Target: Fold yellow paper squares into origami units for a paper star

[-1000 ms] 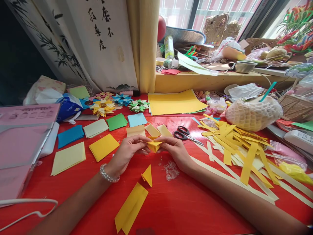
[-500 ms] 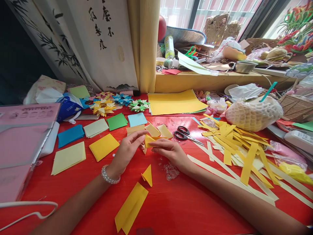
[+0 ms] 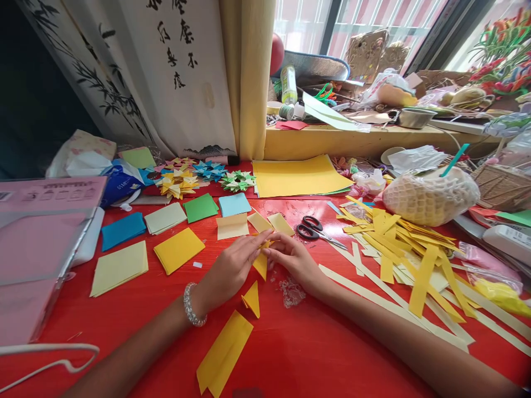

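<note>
My left hand [image 3: 232, 268] and my right hand [image 3: 292, 258] meet at the middle of the red table [image 3: 290, 354]. Both pinch a small folded yellow paper piece [image 3: 261, 263], its point hanging down between the fingertips. My left wrist wears a beaded bracelet [image 3: 191, 305]. Just in front of the hands lies a folded yellow triangle [image 3: 251, 299], and nearer me a long folded yellow strip [image 3: 224, 352]. Pale yellow paper pieces [image 3: 269, 222] lie just beyond the fingers.
Black-handled scissors [image 3: 317, 230] lie right of the hands, beside a heap of yellow paper strips [image 3: 410, 249]. Coloured paper squares [image 3: 176, 249] and folded paper stars [image 3: 205, 176] sit left and behind. A large yellow sheet [image 3: 296, 176] lies at the back. A pink box [image 3: 39, 232] stands far left.
Both hands have come a little nearer me and closed together on the yellow piece. It was turned over and now hangs point down between the fingertips.
</note>
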`<control>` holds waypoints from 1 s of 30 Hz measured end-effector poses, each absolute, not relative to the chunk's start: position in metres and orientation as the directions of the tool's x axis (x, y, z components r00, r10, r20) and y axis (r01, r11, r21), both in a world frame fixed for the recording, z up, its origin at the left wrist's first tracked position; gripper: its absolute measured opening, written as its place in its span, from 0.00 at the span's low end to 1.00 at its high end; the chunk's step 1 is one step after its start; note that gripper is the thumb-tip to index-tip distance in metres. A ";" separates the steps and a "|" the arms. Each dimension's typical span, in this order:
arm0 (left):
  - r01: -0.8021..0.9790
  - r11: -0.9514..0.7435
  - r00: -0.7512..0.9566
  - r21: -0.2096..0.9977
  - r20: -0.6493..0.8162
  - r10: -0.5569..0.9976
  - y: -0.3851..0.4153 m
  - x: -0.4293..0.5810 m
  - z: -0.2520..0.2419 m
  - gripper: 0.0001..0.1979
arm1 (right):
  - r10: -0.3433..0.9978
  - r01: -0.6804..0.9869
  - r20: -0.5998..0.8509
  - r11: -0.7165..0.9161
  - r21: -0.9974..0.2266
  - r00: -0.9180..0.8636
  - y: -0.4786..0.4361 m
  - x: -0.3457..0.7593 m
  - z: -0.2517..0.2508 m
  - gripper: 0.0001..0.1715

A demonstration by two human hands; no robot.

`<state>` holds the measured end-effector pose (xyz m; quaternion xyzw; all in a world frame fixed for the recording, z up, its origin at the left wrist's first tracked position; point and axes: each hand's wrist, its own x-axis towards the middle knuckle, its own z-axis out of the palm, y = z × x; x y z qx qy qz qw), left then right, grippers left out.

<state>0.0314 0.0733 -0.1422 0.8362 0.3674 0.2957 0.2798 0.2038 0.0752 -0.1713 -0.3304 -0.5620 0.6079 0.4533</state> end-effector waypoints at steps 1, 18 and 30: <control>0.458 -0.546 0.519 0.702 0.288 0.805 0.073 0.032 -0.142 0.21 | 0.932 -0.185 0.099 0.035 -0.982 -0.348 0.075 0.204 -0.171 0.13; 0.432 -0.381 0.320 0.818 0.256 0.912 0.077 0.030 -0.134 0.08 | 0.908 -0.088 0.055 0.020 -0.996 -0.415 0.073 0.205 -0.169 0.15; 0.505 -0.258 0.344 0.823 0.082 0.935 0.079 0.030 -0.140 0.10 | 0.943 -0.135 0.075 0.033 -0.990 -0.324 0.074 0.205 -0.171 0.16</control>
